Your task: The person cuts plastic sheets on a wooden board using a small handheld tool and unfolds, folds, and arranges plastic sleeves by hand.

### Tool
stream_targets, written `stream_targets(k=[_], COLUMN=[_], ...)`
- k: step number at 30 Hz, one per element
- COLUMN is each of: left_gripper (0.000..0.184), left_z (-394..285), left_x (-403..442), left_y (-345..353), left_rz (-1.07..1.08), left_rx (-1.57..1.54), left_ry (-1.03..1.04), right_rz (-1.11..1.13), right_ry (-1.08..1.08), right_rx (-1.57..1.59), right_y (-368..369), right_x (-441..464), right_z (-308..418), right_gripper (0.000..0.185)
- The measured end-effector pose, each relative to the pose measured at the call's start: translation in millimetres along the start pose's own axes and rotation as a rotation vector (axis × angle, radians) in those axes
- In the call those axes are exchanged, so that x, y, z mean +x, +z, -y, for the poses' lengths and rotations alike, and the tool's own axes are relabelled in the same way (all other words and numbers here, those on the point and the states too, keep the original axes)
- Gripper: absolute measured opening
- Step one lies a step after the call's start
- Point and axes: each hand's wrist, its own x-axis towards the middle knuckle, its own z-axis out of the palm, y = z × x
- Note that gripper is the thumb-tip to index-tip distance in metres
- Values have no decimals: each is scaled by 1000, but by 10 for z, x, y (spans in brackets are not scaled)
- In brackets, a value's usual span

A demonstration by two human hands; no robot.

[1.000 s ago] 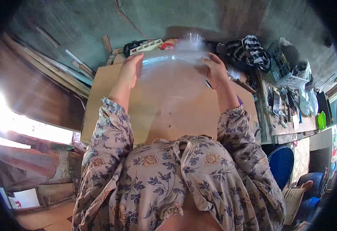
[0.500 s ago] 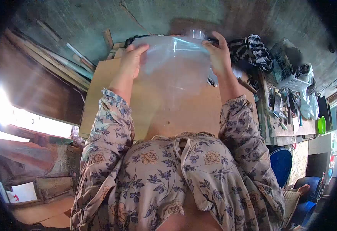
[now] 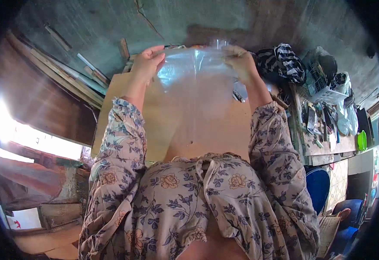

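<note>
A clear plastic sheet or bag point(image 3: 193, 65) is stretched between my two hands above a tan board point(image 3: 215, 132). Its top edge shines, and its lower part is blurred and see-through. My left hand point(image 3: 148, 65) pinches the upper left corner between thumb and fingers. At the upper right corner, my right hand point(image 3: 241, 63) is closed on the same plastic, its fingertips slightly smeared. A small dark and silvery object point(image 3: 240, 90) lies on the board beside my right wrist.
Long wooden strips point(image 3: 64, 78) lean at the left. Along the right stand a striped black-and-white bag point(image 3: 290, 63), a white crate point(image 3: 328, 94), a cluttered shelf point(image 3: 328, 145), a green bowl point(image 3: 362, 141) and a blue round container point(image 3: 317, 186).
The plastic has shifted and its shine now spreads across the top. My left hand has moved slightly up and left, while the fingers of my right hand have bent down onto the plastic.
</note>
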Motion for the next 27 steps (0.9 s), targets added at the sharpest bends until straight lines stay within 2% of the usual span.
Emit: stream_targets(k=[2,3,6,7,9,10,12,14,15,16,17,18,19,21,22,24,26,27], left_gripper=[36,44,54,60,62,63,66,64,64,63,63,63,63,63,61,60,56,56], left_z=[-119,-196,-267,-239,112,374,1079,1754,1989,2086,2173,2258,2213,2224,2223,2216,1960,2054], left_x=[-11,-51,-317,-463,-730,-862,-1148,-1449,-1577,-1682,-1728,-1748,-1754,-1761,-1739,-1690,-1619,-1578], left_y=[-24,-36,-1,-10,11,15,-37,-67,-79,-62,-57,-76,-77,-109,-132,-142,4,24], left_rz=[95,132,193,178,168,152,167,192,198,241,283,287,289,289,289,290,195,197], left_rx=[41,106,91,195,194,195,578,507,505,640,773,770,812,855,739,626,529,529], left_ry=[120,146,254,239,230,231,286,14,0,-36,-68,-76,-34,9,24,42,-314,-311], right_rz=[-109,-110,-263,-309,-288,-206,-118,-41,26,31,33,40,47,144,144,49,-8,-64], right_ry=[-266,-259,-523,-598,-604,-534,-348,-83,73,124,-2,-130,-124,100,97,350,395,436], right_rx=[33,32,-73,-274,-444,-232,-106,-254,-319,-331,-452,-571,-570,-378,-378,8,-96,-202], right_y=[-34,-47,-97,-120,-83,-53,85,191,203,237,227,214,209,178,174,200,258,285], right_x=[-1,-46,-320,-469,-875,-1006,-1374,-1765,-1912,-2010,-2062,-2106,-2113,-2068,-2023,-1941,-1837,-1802], right_z=[56,76,93,29,-213,-643,-1371,-1672,-1797,-1894,-1971,-2043,-2026,-1966,-1898,-1776,-1829,-1841], right_gripper=[28,28,27,23,20,19,17,15,15,13,14,15,15,20,20,33,40,47])
